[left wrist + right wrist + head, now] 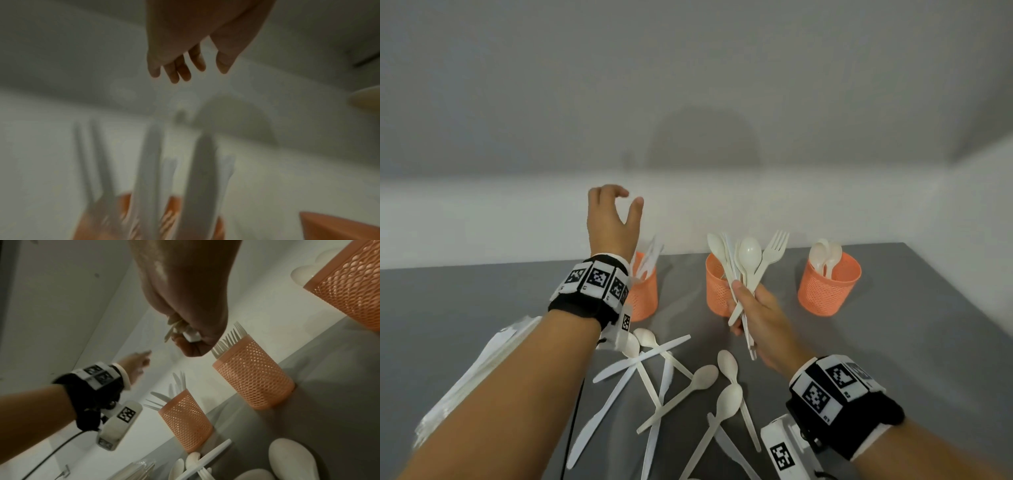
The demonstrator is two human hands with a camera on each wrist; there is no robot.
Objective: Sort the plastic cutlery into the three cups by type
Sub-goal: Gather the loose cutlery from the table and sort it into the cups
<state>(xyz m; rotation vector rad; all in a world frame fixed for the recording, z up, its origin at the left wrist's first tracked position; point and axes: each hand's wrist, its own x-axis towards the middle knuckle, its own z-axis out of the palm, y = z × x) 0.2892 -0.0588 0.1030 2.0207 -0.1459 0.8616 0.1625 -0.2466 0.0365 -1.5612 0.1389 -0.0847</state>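
Sorting partly done. Left cup (643, 294) already has knives, middle cup (255, 373) has forks, right cup (829, 284) has spoons. My right hand (756, 318) grips a mixed bundle (744, 263) of spoons, a fork and what look like knives, raised in front of the middle cup. My left hand (613, 219) is up above the left cup, fingers spread loose, holding nothing. Plenty left: loose pile (674, 387) of knives and spoons on the counter (893, 342) near me, plus the bundle.
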